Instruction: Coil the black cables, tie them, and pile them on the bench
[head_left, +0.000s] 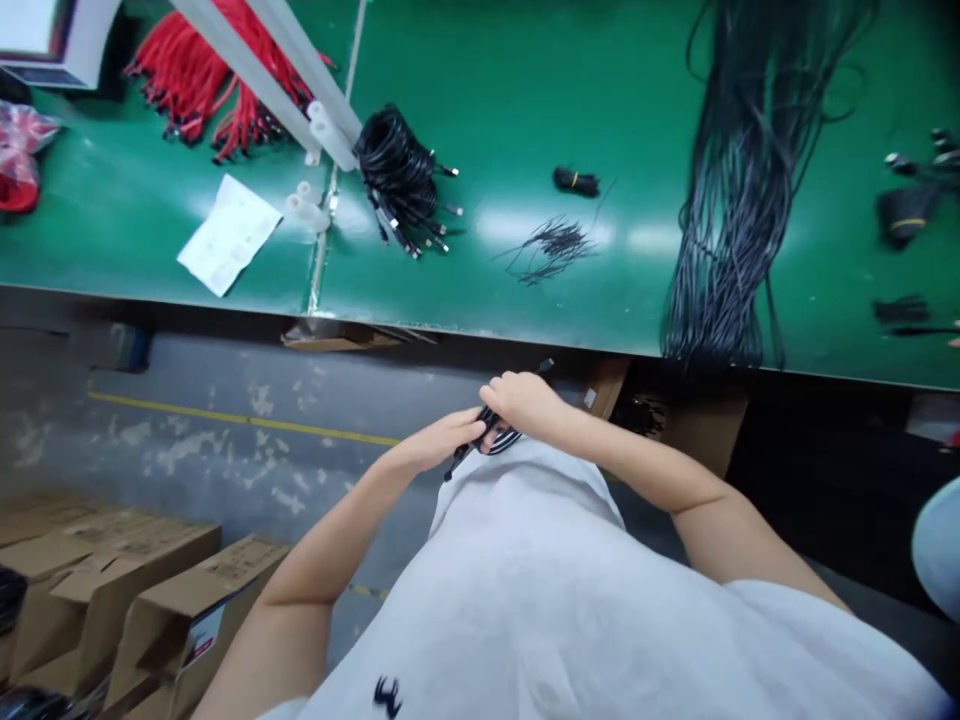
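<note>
Reading from the left, a white-framed object (82, 40) is cut off by the top corner, its nature unclear. Red cables (187, 75) lie partly hidden behind 2 pale posts (277, 75). A paper sheet (229, 235) bears print too faint to read. Beside the post bases sits a coil of black cables with silver connectors (397, 170).

The left hand (446, 440) grasps the lower side of a black cable coil (506, 440), held at the waist just off the table edge; fingers cover part of it. The right hand (525, 400) grips the same coil from above, its fingertips partly concealed.

Further right, a small black bundle (576, 182) with a yellow band lies above loose thin black strands (555, 245). Long black cables (739, 200) run out of the top edge, individual strands blurred. A yellow-banded bundle (906, 215) near the right edge is smeared; a pale rounded shape (941, 550) below is cut off and unidentifiable.

Surface: glossy green table (480, 60), light reflections, whitish seam. Room: open cartons (142, 590) at lower left, grey floor (210, 380) with worn patches and a yellow line, dark space beneath the table at right.
</note>
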